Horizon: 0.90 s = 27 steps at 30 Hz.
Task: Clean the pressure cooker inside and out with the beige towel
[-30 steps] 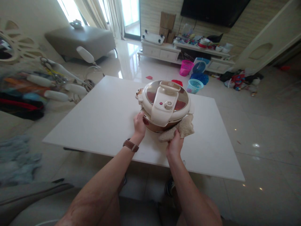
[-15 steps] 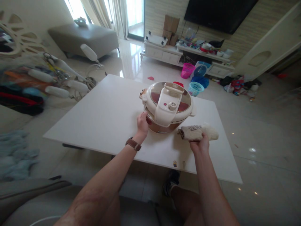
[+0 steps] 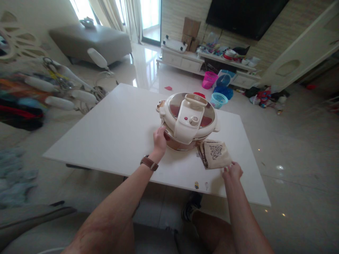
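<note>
Two hands: my left hand (image 3: 160, 140) is at the near left side of the cooker (image 3: 191, 118), my right hand (image 3: 234, 171) at the near right corner of the folded cloth (image 3: 215, 155).
Left fingers: bent in against the cooker, just below its lid (image 3: 173, 107); the tips are hidden, so I cannot tell how firmly they hold.
Right fingers: narrow, pinching the cloth's corner.
Cooker: upright on the white table (image 3: 106, 130), cream and brown, lid on.
Cloth: beige with a dark pattern, just beside the cooker's near right; whether it lies flat or hangs slightly over the table I cannot tell.
Wrist: a brown watch (image 3: 149, 163) on my left.
Near edge: a small yellow-and-blue mark (image 3: 196, 185) and a paler mark (image 3: 207, 186), both closer to my right hand.
In the way: the cooker's lid covers part of something red (image 3: 199, 95) behind it.
Past the far edge: a light-blue basket (image 3: 219, 101), then a blue bag (image 3: 223, 92) and a pink basket (image 3: 210, 80).
Wall: a low cabinet (image 3: 182, 63) bearing cardboard boxes (image 3: 191, 28), near a black screen (image 3: 243, 16).
My left: a lamp (image 3: 60, 103) beside the table; farther off, a grey ottoman (image 3: 97, 42).
My right: a mixed heap (image 3: 266, 97) on the floor.
</note>
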Available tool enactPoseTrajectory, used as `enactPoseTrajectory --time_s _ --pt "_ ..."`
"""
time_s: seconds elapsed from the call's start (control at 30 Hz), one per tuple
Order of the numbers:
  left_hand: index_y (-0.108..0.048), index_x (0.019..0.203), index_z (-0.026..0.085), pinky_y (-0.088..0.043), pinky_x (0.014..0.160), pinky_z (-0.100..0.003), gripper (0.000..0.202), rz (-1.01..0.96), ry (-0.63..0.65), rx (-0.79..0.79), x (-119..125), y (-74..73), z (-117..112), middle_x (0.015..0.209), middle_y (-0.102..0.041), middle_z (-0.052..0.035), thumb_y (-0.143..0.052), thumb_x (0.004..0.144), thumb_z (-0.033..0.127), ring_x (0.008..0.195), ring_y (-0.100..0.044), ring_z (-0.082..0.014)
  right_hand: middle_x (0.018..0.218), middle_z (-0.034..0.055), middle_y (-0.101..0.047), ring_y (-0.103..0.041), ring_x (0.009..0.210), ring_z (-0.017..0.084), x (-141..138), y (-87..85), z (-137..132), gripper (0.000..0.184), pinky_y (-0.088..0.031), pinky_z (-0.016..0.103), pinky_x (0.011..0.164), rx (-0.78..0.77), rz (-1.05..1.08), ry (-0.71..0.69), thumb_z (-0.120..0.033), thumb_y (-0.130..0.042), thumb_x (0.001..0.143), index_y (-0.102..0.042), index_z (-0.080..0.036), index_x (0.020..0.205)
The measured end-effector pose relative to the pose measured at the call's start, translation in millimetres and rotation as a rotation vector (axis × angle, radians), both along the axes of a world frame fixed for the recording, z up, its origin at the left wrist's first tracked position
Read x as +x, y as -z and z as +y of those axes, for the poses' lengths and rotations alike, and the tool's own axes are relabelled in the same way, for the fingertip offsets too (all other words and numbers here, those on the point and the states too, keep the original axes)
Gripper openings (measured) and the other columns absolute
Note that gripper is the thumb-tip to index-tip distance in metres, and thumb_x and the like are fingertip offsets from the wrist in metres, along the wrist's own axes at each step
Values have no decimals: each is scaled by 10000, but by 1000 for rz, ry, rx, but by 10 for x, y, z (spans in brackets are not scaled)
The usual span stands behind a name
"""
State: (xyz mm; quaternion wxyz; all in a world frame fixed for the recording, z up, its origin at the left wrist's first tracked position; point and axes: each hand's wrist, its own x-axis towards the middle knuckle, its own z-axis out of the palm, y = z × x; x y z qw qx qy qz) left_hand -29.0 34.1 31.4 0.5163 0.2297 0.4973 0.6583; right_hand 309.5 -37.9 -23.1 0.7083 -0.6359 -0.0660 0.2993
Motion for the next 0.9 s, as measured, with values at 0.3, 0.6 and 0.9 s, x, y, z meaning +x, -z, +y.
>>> enactPoseTrajectory --time_s 0.3,0.6,0.9 --pt "-492 568 222 -371 424 -235 403 95 -5 31 83 73 -130 468 -468 30 -601 829 509 421 -454 -112 1194 1 -708 -667 1122 154 -566 -564 277 336 -537 293 892 173 151 -370 -378 -693 781 -674 -281 1102" --pt "-539 618 211 -382 419 -242 424 142 114 54 178 41 -334 502 -532 12 -643 839 558 437 -477 -121 1286 43 -729 -690 1160 121 -882 -744 411 308 -544 272 1023 435 396 -511 -341 -558 909 -716 -211 1141" --pt "-464 524 233 -381 444 -249 425 279 29 70 -60 44 -246 456 -453 22 -548 863 475 434 -454 -118 1018 99 -826 -782 1025 163 -887 -704 285 293 -636 260 834 360 477 -470 -300 -532 924 -719 -159 1100"
